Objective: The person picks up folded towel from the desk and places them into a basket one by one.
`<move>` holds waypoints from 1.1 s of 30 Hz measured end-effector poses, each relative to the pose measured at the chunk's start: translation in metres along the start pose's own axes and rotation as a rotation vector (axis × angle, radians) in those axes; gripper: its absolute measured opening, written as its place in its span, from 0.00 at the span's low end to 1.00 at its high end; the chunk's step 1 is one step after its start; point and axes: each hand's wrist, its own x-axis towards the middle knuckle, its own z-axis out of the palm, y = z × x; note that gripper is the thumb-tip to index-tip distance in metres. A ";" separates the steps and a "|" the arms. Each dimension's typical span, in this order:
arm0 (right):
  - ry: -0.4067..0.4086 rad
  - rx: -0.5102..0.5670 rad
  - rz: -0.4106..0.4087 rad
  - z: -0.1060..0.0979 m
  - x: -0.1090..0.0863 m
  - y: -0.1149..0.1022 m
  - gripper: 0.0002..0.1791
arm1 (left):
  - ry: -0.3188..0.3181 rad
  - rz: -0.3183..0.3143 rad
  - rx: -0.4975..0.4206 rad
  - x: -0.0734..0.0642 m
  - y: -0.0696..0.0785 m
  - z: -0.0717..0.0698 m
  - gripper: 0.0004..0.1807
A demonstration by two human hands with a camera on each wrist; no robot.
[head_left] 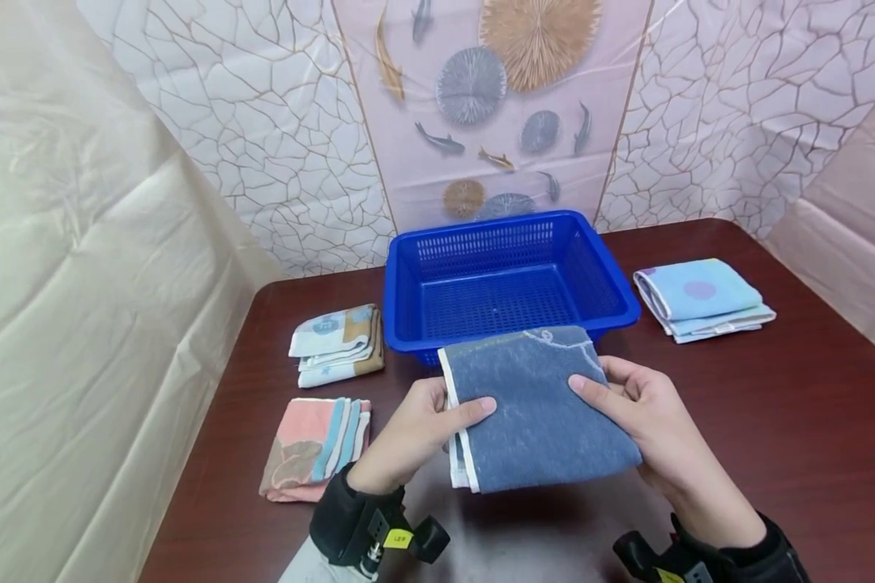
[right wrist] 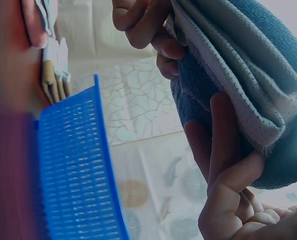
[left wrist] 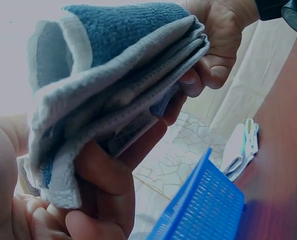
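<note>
A folded blue-grey towel [head_left: 539, 413] with white edging is held up in front of the body, above the table's near part. My left hand [head_left: 426, 425] grips its left edge, thumb on top and fingers underneath. On the other side, my right hand [head_left: 645, 413] pinches the right edge the same way. Stacked layers of the towel [left wrist: 123, 75] show in the left wrist view, with the fingers beneath and a pale label partly visible. From the right wrist view, the fingers [right wrist: 226, 145] support the towel's underside.
Behind the towel stands a blue plastic basket [head_left: 496, 295] with nothing inside. A folded blue, white and brown towel [head_left: 339, 344] and a pink striped one [head_left: 317, 445] lie at left. At right lies a light blue folded towel [head_left: 703, 295] on the brown table [head_left: 795, 429].
</note>
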 end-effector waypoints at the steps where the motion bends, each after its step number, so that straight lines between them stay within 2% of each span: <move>1: 0.000 -0.002 -0.010 0.000 0.000 -0.002 0.20 | 0.000 0.003 0.004 0.000 0.003 0.000 0.19; 8: 0.012 -0.038 -0.038 0.000 0.000 -0.017 0.23 | -0.014 0.039 0.002 0.001 0.017 0.001 0.19; 11: 0.019 -0.053 -0.059 -0.002 0.000 -0.021 0.21 | -0.019 0.055 -0.012 0.002 0.020 0.002 0.20; 15: 0.030 -0.096 -0.115 -0.003 0.002 -0.025 0.16 | -0.005 0.075 -0.017 0.004 0.025 0.003 0.20; 20: 0.041 -0.166 -0.156 -0.006 0.008 -0.029 0.18 | 0.016 0.078 -0.002 0.007 0.032 0.003 0.20; 24: 0.030 -0.149 -0.124 -0.007 0.014 -0.034 0.21 | 0.037 0.080 0.020 0.012 0.039 0.002 0.20; 27: 0.001 -0.073 -0.098 -0.008 0.019 -0.038 0.21 | 0.053 0.082 0.035 0.017 0.043 -0.001 0.20; 30: -0.013 -0.027 -0.094 -0.007 0.023 -0.042 0.21 | 0.073 0.081 0.049 0.021 0.047 -0.004 0.20; 33: -0.007 -0.027 -0.104 -0.005 0.027 -0.047 0.22 | 0.090 0.086 0.063 0.024 0.051 -0.008 0.20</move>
